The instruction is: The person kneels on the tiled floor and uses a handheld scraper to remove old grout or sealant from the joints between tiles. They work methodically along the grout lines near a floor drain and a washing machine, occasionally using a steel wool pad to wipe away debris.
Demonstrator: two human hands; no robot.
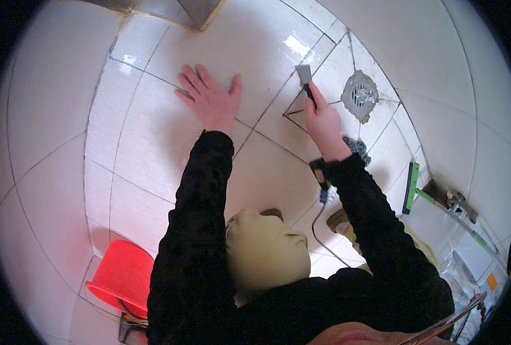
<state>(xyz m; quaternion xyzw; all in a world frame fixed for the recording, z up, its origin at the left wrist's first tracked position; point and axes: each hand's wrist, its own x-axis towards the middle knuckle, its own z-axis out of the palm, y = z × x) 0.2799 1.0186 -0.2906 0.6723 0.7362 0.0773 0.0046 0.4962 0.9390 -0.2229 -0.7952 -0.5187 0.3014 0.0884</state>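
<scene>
My left hand [212,97] lies with its fingers spread and palm down on the tiled floor [212,47]. The black handle of a scraper [304,75] is in the grip of my right hand [323,123]; the flat metal blade points away from me, over a tile joint. Right of this hand is a floor drain [360,96] with a rough-edged grey surround. A dark, mesh-like scouring pad [358,150] rests on the floor by my right wrist and is partly hidden. Whether the blade touches the tile cannot be told.
A red plastic bucket [122,271] stands at the lower left. On the right is a green floor squeegee [411,188] near the wall. A black cable [314,228] runs below my right forearm. A dark-sided corner [199,15] juts in at the top.
</scene>
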